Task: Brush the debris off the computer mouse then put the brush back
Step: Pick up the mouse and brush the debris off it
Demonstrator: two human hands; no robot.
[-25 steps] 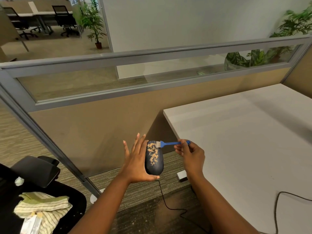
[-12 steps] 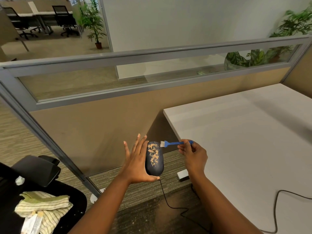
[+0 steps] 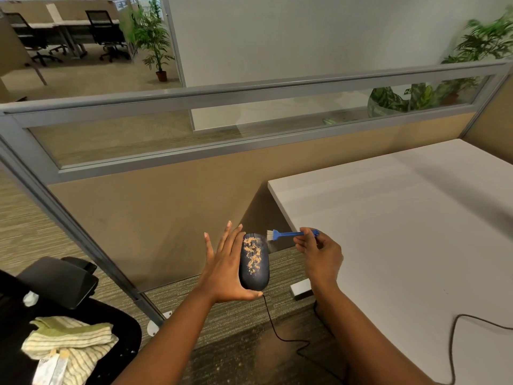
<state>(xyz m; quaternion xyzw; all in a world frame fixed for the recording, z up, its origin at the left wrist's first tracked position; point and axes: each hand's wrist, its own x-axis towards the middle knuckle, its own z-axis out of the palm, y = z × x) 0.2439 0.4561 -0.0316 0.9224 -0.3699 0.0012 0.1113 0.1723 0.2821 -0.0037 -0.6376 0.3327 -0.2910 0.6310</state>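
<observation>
A dark wired computer mouse (image 3: 259, 276) rests in my left hand (image 3: 224, 270), held off the desk's left edge above the carpet. The palm cups its left side and the thumb supports its near end. Tan crumbs of debris (image 3: 252, 255) lie along its top. My right hand (image 3: 319, 255) pinches the handle of a small blue brush (image 3: 290, 233). Its white bristles (image 3: 269, 234) point left, just beyond the mouse's far right corner, slightly apart from the crumbs.
The white desk (image 3: 402, 240) fills the right side, with a black cable (image 3: 460, 323) on it. The mouse's cord (image 3: 277, 329) hangs to the floor. A black chair (image 3: 55, 282) holding a striped cloth (image 3: 69, 340) stands at lower left. A tan partition (image 3: 166, 195) rises ahead.
The brush has drawn back to the right, from on the mouse's far end to just off its right corner. My left hand and the mouse stayed put.
</observation>
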